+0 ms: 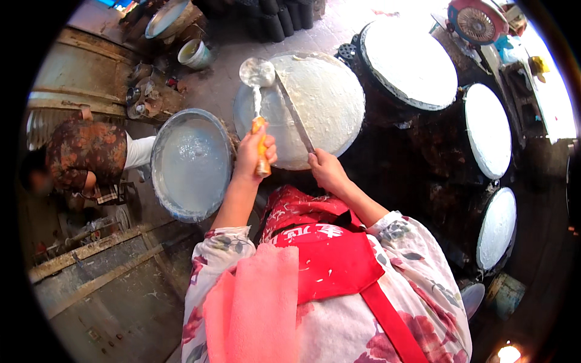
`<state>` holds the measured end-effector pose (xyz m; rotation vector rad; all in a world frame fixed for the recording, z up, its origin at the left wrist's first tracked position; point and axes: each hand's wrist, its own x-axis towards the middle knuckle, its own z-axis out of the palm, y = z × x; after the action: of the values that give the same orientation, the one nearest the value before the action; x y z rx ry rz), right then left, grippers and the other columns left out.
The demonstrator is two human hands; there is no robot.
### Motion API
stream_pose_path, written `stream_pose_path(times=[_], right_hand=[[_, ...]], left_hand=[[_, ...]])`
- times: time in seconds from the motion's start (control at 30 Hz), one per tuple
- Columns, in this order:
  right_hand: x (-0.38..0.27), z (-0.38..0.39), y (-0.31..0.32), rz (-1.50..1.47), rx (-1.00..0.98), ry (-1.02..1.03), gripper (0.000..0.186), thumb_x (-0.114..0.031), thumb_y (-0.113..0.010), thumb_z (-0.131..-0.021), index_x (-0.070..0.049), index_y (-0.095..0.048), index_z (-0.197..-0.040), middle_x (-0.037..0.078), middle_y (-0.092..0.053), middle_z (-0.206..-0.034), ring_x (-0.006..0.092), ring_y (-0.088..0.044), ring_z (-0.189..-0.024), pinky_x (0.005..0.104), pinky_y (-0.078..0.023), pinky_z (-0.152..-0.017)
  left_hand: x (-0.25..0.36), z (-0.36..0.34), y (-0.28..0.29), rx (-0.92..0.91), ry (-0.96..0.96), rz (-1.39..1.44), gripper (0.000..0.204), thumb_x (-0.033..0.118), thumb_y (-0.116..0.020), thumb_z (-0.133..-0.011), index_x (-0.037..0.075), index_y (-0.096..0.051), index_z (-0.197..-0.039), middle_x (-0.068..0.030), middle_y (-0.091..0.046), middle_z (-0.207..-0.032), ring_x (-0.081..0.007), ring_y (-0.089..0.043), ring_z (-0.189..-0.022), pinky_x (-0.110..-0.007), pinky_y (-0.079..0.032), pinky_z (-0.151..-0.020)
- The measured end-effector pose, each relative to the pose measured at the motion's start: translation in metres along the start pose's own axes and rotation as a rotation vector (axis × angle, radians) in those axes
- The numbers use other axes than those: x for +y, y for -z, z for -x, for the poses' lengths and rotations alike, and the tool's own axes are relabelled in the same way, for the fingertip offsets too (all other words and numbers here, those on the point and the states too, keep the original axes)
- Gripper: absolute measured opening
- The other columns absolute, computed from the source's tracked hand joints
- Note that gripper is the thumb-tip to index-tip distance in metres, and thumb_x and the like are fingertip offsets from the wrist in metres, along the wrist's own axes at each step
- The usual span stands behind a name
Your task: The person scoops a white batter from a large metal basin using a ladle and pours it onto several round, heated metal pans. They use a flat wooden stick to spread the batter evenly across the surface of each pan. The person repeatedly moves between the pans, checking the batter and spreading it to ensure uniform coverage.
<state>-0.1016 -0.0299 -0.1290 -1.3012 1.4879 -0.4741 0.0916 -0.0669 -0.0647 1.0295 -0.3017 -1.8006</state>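
My left hand (251,154) is closed round the orange handle of a ladle (256,73). The ladle's round bowl is coated with pale batter and hangs over the far left edge of a round griddle (324,100). A whitish, bumpy layer covers much of that griddle. In my right hand (330,172) is one end of a long, narrow flat scraper (295,117); it slants across the griddle, its far tip beside the ladle's bowl. Whether the scraper touches the layer, I cannot tell. Left of my left forearm stands a wide metal basin (157,160) of pale liquid batter (192,160).
More round griddles with white tops curve along my right, including a large one (411,63) and a side one (488,130). A fan (475,24) stands far right. At left, a person in a floral top (85,148) bends. A bucket (195,54) stands at the back left.
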Motion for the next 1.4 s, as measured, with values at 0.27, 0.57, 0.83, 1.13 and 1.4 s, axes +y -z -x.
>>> stream_pose_path(times=[0.27, 0.57, 0.83, 1.13, 1.4], right_hand=[[-0.004, -0.012, 0.046, -0.027, 0.155, 0.059, 0.030, -0.029, -0.043, -0.094, -0.001, -0.053, -0.090, 0.012, -0.051, -0.059, 0.0246, -0.053, -0.050, 0.0378, -0.042, -0.049], [0.022, -0.038, 0.076, -0.595, 0.040, -0.048, 0.034, -0.031, -0.040, -0.096, -0.001, -0.053, -0.090, 0.005, -0.047, -0.055, 0.0147, -0.044, -0.036, 0.0292, -0.036, -0.033], [0.008, -0.034, 0.055, -0.542, -0.112, -0.034, 0.035, -0.032, -0.043, -0.095, 0.000, -0.056, -0.088, 0.006, -0.050, -0.059, 0.0157, -0.047, -0.039, 0.0293, -0.037, -0.034], [-0.001, -0.005, 0.046, -0.375, -0.153, -0.070, 0.035, -0.033, -0.042, -0.096, -0.001, -0.054, -0.090, 0.006, -0.048, -0.052, 0.0144, -0.045, -0.035, 0.0271, -0.033, -0.032], [0.000, 0.037, 0.025, -0.197, -0.197, -0.093, 0.029, -0.031, -0.043, -0.096, -0.005, -0.054, -0.088, 0.001, -0.046, -0.054, 0.0103, -0.042, -0.038, 0.0253, -0.033, -0.035]], left_hand=[[0.035, 0.060, 0.006, -0.455, -0.107, 0.557, 0.040, 0.021, -0.034, -0.100, -0.003, -0.032, -0.133, -0.0009, -0.038, -0.066, -0.0057, -0.039, -0.043, -0.020, -0.034, -0.040], [0.061, 0.108, 0.023, -0.367, -0.110, 0.564, 0.040, 0.021, -0.032, -0.100, -0.003, -0.032, -0.132, -0.0011, -0.038, -0.067, -0.0068, -0.040, -0.042, -0.022, -0.036, -0.040], [0.062, 0.162, 0.079, -0.145, -0.214, 0.457, 0.036, 0.018, -0.033, -0.100, -0.003, -0.035, -0.129, -0.0018, -0.039, -0.067, -0.0066, -0.040, -0.042, -0.020, -0.038, -0.038], [0.031, 0.203, 0.149, 0.050, -0.196, 0.441, 0.035, 0.017, -0.037, -0.099, 0.003, -0.037, -0.131, -0.0044, -0.043, -0.080, -0.0080, -0.043, -0.052, -0.020, -0.042, -0.046], [0.004, 0.221, 0.193, 0.037, -0.127, 0.633, 0.034, 0.012, -0.040, -0.097, -0.001, -0.038, -0.129, -0.0044, -0.040, -0.079, -0.0063, -0.039, -0.054, -0.018, -0.038, -0.046]])
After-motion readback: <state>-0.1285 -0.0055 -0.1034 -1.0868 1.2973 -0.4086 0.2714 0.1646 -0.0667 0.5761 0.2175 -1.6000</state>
